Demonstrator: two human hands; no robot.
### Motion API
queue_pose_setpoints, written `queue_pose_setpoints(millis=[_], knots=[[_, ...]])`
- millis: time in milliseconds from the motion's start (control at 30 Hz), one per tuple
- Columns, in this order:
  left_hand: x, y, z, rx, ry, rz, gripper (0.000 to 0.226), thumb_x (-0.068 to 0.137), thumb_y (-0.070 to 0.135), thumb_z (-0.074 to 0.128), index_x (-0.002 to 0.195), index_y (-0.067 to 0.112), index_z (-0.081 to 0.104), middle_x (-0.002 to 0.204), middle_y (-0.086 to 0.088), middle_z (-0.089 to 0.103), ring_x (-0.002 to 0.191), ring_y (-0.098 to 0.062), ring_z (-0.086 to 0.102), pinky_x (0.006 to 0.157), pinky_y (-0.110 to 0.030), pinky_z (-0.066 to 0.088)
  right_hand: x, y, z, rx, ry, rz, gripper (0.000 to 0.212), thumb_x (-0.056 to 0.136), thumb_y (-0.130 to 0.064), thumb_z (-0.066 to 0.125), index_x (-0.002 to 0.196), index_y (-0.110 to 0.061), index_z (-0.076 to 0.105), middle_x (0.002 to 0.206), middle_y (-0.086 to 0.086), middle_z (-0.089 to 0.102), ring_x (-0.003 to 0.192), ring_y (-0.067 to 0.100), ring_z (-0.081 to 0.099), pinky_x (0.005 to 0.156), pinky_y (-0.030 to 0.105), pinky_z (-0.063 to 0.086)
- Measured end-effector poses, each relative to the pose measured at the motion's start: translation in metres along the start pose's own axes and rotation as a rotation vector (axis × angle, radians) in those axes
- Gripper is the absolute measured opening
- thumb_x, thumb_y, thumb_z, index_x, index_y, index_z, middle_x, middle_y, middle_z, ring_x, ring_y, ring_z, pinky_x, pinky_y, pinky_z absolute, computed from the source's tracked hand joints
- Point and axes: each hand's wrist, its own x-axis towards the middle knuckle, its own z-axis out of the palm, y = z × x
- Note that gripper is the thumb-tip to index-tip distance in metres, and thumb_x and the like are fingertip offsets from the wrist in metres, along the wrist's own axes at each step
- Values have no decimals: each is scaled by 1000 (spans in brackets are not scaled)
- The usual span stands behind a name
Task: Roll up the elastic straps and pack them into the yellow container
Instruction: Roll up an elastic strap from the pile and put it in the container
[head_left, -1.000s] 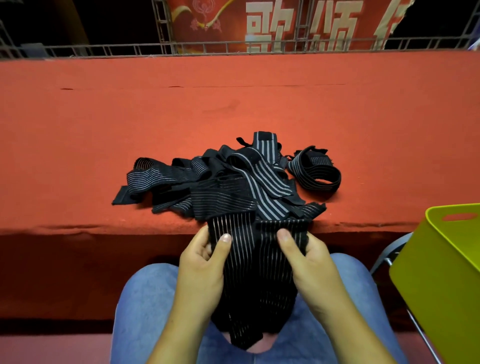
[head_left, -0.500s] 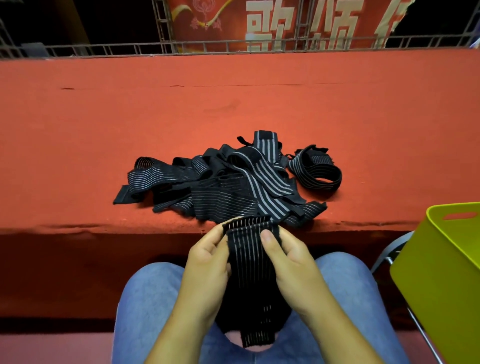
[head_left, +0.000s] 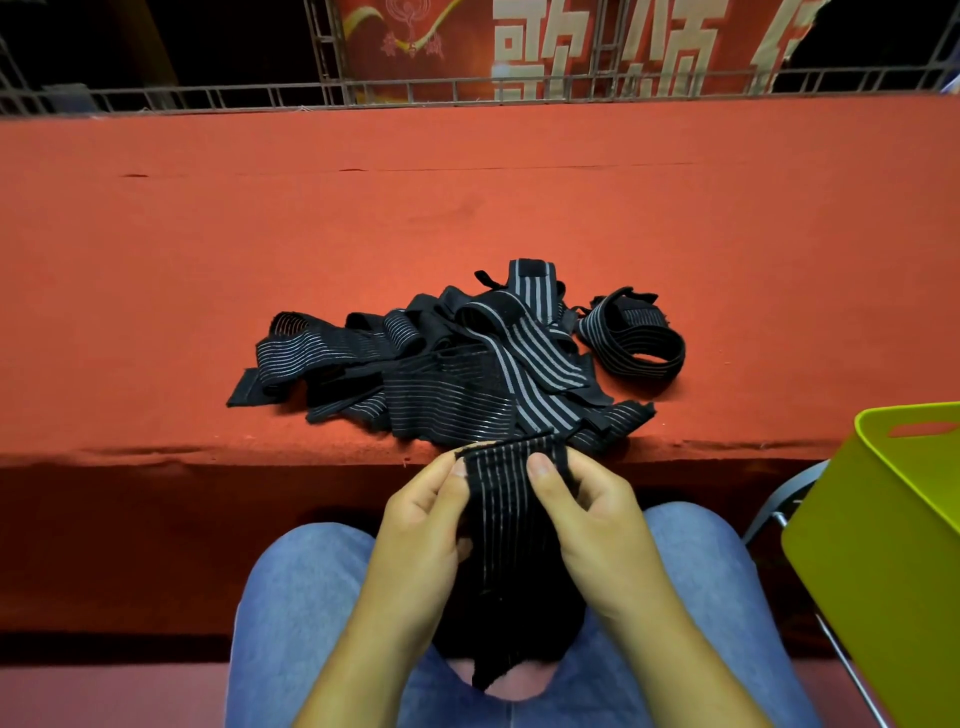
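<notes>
Elastic strap (head_left: 511, 525) pinched by fingers (head_left: 541, 466) of left hand (head_left: 421, 530), right hand (head_left: 597, 519), yellow container (head_left: 883, 545) interior unseen

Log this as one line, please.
left hand: pinches black striped elastic strap | right hand: pinches it | black strap pile: on red felt table

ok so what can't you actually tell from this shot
All in the head view:
Inside of the yellow container: cut off by the right edge, and its near wall blocks the bottom, so any packed rolls are unseen.
Number of straps in the pile: they overlap and tangle.
Fingertips of the left hand and right hand: covered by the held strap; only the thumbs show on it.
</notes>
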Motion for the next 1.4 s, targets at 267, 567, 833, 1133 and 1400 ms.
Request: queue_pose_setpoints(millis=[267,567,833,1133,1400], knots=[[-2,1,-1,34,-39,48,34,109,17,44,115,20,77,117,-7,77,115,-22,71,101,-42,52,-2,0,-1,-6,19,10,20,106,-20,60,99,-15,78,97,8,80,90,12,72,84,34,57],[-1,-1,-3,89,-26,98,37,109,14,43,112,25,78,117,-6,77,117,-24,70,108,-48,50,-1,3,0,11,25,12,19,106,-18,61,100,-14,78,100,10,80,91,13,71,86,35,57],[-2,-1,-2,56,-39,116,40,107,9,43,110,25,79,116,-7,77,116,-22,71,102,-41,50,-2,1,1,47,19,20,20,106,-15,60,100,-19,79,100,9,80,92,12,71,87,33,57],[-5,2,0,206,-18,268,22,97,39,66,109,24,78,112,3,79,108,-11,73,91,-18,52,-6,-1,3,9,46,10,20,106,-16,62,98,-18,80,98,2,81,96,14,75,88,31,59],[-2,2,-1,216,39,308,22,91,22,62,105,16,78,103,6,81,99,-6,75,86,-13,52,0,2,-7,-23,86,-22,21,92,-23,80,113,-26,76,113,-10,78,104,9,73,89,21,55]])
